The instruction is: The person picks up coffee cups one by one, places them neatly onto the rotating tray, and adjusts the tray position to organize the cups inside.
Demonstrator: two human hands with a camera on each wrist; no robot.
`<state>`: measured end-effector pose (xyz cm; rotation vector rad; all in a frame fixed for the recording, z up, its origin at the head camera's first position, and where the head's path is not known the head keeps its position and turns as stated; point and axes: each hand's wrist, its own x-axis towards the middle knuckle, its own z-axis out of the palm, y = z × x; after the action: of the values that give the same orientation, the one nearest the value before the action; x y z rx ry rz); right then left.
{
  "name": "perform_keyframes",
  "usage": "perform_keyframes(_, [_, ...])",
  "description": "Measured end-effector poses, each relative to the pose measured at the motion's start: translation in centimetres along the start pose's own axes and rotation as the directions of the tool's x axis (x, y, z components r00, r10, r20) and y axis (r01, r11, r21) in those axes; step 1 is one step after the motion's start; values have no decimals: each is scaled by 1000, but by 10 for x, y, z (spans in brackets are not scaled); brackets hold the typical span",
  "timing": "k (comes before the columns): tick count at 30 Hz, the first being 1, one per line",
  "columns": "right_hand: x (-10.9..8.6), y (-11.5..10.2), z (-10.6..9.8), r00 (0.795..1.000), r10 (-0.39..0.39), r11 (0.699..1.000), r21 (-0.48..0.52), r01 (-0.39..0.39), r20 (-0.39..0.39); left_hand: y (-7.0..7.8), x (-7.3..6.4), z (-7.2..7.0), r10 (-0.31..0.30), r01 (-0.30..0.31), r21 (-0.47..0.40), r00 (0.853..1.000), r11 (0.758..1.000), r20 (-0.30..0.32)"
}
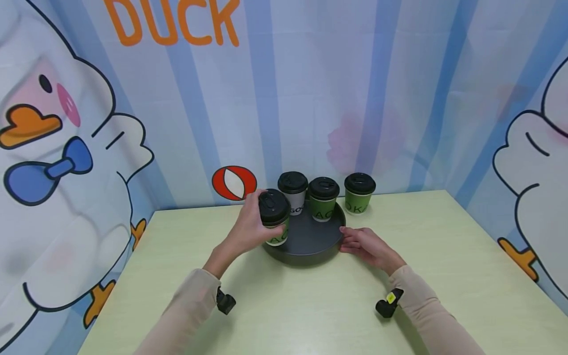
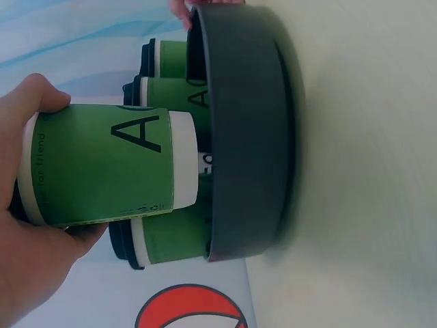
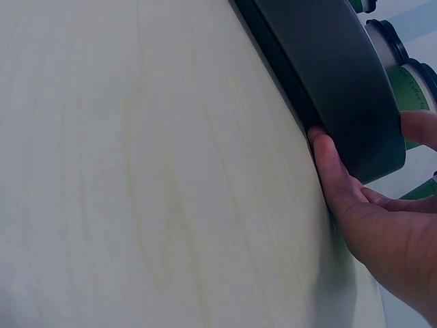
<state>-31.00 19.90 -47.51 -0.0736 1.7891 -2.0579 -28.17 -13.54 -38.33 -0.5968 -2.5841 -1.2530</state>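
Note:
My left hand (image 1: 248, 224) grips a green paper coffee cup (image 2: 102, 164) with a black lid, fingers and thumb round its upper part. The cup stands over the left front of a round dark grey tray (image 1: 310, 241), its base near the rim in the left wrist view. My right hand (image 1: 366, 246) pinches the tray's right edge, thumb at the rim and fingers at the underside (image 3: 331, 164). In the tray are a white cup (image 1: 296, 201) and a green cup (image 1: 323, 207), both black-lidded. Another green cup (image 2: 177, 236) shows behind the held one, hidden in the head view.
One more green lidded cup (image 1: 358, 199) stands on the pale table (image 1: 301, 305), just past the tray's right back side. A printed duck curtain (image 1: 301, 98) hangs along the table's back edge. Small black cameras (image 1: 225, 301) sit on both wrists.

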Motion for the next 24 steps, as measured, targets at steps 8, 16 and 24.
perform_keyframes(8, [0,1,0,1000,-5,1000,3,5,-3,1,-2,17,11,-10,19,1000,1000,-13])
perform_keyframes(16, [0,1,1,1000,-3,1000,16,3,-2,8,-4,27,10,-9,45,1000,999,-2])
perform_keyframes(24, [1,1,1,1000,-5,1000,22,5,-3,13,-5,41,-3,4,103,1000,995,-10])
